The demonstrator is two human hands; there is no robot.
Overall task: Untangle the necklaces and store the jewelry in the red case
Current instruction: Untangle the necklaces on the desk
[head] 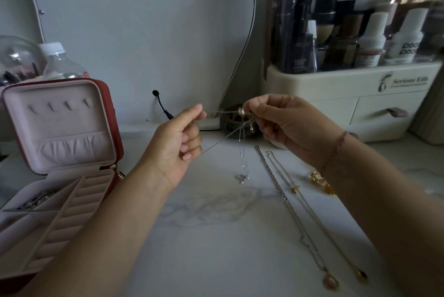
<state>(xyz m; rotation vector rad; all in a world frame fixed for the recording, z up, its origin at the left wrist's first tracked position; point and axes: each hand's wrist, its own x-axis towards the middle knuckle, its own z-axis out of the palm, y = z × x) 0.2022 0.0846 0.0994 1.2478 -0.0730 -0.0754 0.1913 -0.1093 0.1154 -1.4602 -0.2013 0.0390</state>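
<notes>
Above the marble table (pixel 216 236) my left hand (pixel 177 143) pinches one end of a thin silver chain (pixel 223 112), and my right hand (pixel 286 126) pinches the other end beside a small round clasp. A silver necklace strand hangs from my right hand down to a small silver pendant (pixel 242 177) on the table. Two long necklaces (pixel 295 215) with oval pendants lie stretched out side by side on the right. Partly hidden by my right forearm lies a gold piece (pixel 320 182). The red case (pixel 60 147) stands open at the left with a dark chain (pixel 39 198) in one compartment.
A cream cosmetics organiser (pixel 348 94) with bottles and a drawer stands at the back right. A mirror (pixel 144 32) leans against the wall, a black cable plug (pixel 163 109) at its foot. A plastic bottle (pixel 60 61) and a clear dome stand behind the case.
</notes>
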